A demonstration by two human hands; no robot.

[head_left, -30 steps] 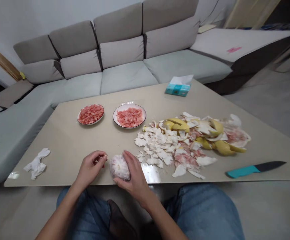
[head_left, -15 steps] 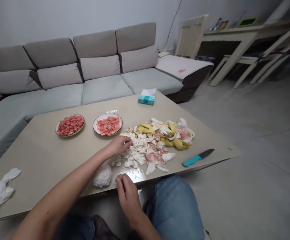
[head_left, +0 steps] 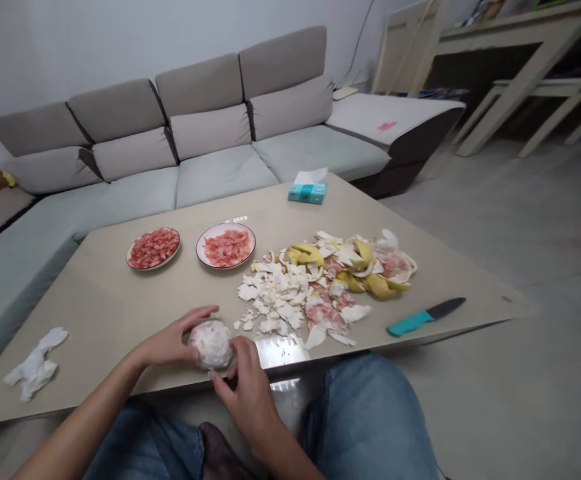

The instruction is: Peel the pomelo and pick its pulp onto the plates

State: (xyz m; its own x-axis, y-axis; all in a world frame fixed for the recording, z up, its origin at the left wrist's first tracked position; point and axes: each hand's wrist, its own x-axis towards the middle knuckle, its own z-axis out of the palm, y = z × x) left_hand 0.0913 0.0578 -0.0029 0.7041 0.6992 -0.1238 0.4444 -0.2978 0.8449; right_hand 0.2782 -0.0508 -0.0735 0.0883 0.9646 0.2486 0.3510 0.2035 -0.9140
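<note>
A peeled pomelo (head_left: pixel 211 343), white with pith, rests on the near edge of the beige table (head_left: pixel 120 300). My left hand (head_left: pixel 170 340) cups its left side with fingers curled over the top. My right hand (head_left: pixel 247 387) grips it from the right and below, thumb and fingers pressed to its surface. Just to the right lies a heap of white pith scraps (head_left: pixel 280 300) and yellow peel (head_left: pixel 365 273).
Two plates of pink pomelo flesh (head_left: pixel 153 248) (head_left: pixel 226 245) sit mid-table. A teal-handled knife (head_left: pixel 425 316) lies near the right front edge. A tissue box (head_left: pixel 307 190) stands at the far edge and a crumpled tissue (head_left: pixel 35 363) at the left. A grey sofa (head_left: pixel 195 147) is behind.
My left hand came back from the pith heap to the pomelo. My right hand closed onto the fruit, which now sits between both hands. The view swung slightly left.
</note>
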